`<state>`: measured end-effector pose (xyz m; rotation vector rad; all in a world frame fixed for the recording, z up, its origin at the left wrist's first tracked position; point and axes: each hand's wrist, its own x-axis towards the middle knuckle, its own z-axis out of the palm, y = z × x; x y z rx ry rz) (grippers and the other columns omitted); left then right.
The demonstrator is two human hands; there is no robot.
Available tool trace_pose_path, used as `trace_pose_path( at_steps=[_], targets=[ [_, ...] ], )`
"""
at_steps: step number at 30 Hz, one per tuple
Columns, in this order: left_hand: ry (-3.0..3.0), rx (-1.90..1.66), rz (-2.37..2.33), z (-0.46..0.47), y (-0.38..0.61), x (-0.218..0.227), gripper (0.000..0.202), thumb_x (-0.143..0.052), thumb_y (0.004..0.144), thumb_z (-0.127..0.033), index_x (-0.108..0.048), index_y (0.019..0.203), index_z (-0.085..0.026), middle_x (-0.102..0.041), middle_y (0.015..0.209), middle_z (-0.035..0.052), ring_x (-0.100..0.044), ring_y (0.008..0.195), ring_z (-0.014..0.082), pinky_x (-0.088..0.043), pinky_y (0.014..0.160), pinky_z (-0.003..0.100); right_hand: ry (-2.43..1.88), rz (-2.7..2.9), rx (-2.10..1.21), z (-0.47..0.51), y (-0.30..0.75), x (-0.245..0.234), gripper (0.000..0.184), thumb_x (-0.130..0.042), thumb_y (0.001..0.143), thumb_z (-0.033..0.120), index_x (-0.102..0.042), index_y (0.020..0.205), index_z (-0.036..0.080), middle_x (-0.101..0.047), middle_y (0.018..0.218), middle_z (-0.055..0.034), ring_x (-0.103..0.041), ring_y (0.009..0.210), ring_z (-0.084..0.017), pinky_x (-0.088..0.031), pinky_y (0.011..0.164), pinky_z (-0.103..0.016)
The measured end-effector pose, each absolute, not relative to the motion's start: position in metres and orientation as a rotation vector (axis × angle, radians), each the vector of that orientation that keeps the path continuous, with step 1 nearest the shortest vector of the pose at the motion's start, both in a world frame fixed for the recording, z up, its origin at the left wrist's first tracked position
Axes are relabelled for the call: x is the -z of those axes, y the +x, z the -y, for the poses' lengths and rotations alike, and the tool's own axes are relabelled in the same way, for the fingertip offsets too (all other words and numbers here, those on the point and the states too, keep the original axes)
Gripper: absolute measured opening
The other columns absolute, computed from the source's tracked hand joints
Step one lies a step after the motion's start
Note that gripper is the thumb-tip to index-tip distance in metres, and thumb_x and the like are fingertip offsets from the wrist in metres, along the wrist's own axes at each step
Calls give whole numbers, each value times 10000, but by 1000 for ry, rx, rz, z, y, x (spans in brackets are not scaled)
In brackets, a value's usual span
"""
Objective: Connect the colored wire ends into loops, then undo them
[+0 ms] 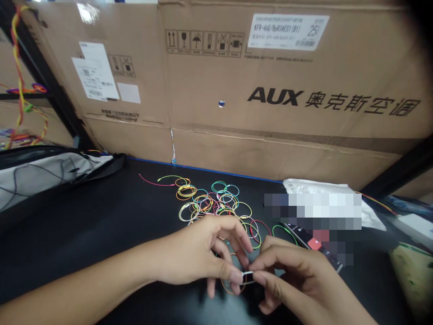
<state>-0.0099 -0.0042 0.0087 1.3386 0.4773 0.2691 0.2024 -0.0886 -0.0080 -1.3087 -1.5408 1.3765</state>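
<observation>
My left hand and my right hand meet low in the middle of the view, over a black table. Both pinch a thin orange wire ring at a small white piece between the thumbs and forefingers. The loop hangs below the fingers. Just behind the hands lies a pile of several thin coloured rings, yellow, green, orange, pink and blue. A loose pink strand and a yellow one lie at the pile's far left.
Large cardboard boxes stand along the table's back edge. A grey and black bag lies at the left. White plastic packaging and a black and red object sit at the right. Twisted coloured cords hang at the far left.
</observation>
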Motion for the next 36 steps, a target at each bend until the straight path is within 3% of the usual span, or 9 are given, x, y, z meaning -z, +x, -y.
trace_pose_path(
  at_steps=[2,4,7,9,15,20,24,31,36],
  targets=[
    [1348,-238,-489,6,-9,-8,375,-819,770,-188,-589,1066,-167,-683,925,40,-704,677,136,-521,459,173,-1305,1558,-1375,90,201,8,348,-709,923,503,-763,876,163,-616,918,-53,-704,642,-151,-614,610,-292],
    [1386,-199,-525,10,-6,-8,317,-825,766,-195,-605,992,-159,-681,800,9,-674,635,123,-509,479,182,-1312,1572,-1367,91,201,8,328,-709,930,483,-759,861,167,-618,908,-45,-705,640,-145,-611,612,-279],
    [1552,-262,-620,19,-2,-8,163,-772,777,-115,-620,820,-150,-638,692,-36,-626,639,85,-483,581,187,-1311,1613,-1324,91,201,8,302,-700,948,448,-758,835,173,-626,873,-29,-699,622,-126,-595,599,-247],
    [1626,-318,-659,21,-2,-7,162,-769,759,-85,-622,782,-149,-628,695,-46,-611,658,76,-467,618,190,-1292,1631,-1309,91,202,9,314,-698,946,456,-758,822,173,-627,866,-31,-696,615,-125,-592,586,-244],
    [1323,-148,-502,3,-10,-6,432,-875,746,-263,-597,1069,-191,-737,845,27,-704,656,143,-523,549,228,-1283,1586,-1355,91,202,13,321,-705,932,474,-757,856,166,-625,899,-50,-710,611,-145,-615,582,-275],
    [1397,-169,-543,9,-7,-1,378,-930,650,-207,-616,856,-164,-693,718,-9,-650,635,108,-465,541,188,-1254,1623,-1354,92,199,15,355,-697,930,500,-755,832,164,-640,917,-63,-696,603,-134,-611,562,-267],
    [1445,-255,-620,18,-3,6,331,-920,653,-198,-610,758,-147,-666,667,-16,-656,654,106,-476,600,205,-1265,1592,-1358,90,199,16,383,-707,911,533,-755,829,162,-634,904,-61,-701,593,-141,-612,548,-275],
    [1329,-225,-457,1,-10,2,373,-901,688,-228,-633,935,-150,-735,796,45,-685,596,118,-509,516,211,-1264,1590,-1331,90,200,12,355,-700,922,514,-754,851,171,-639,888,-56,-706,589,-140,-607,559,-271],
    [1392,-289,-624,8,-3,8,414,-931,624,-215,-523,666,-154,-587,551,-55,-621,516,78,-423,448,135,-1292,1592,-1339,90,200,16,391,-690,923,541,-735,844,161,-633,878,-41,-700,538,-111,-586,526,-235]
  ],
)
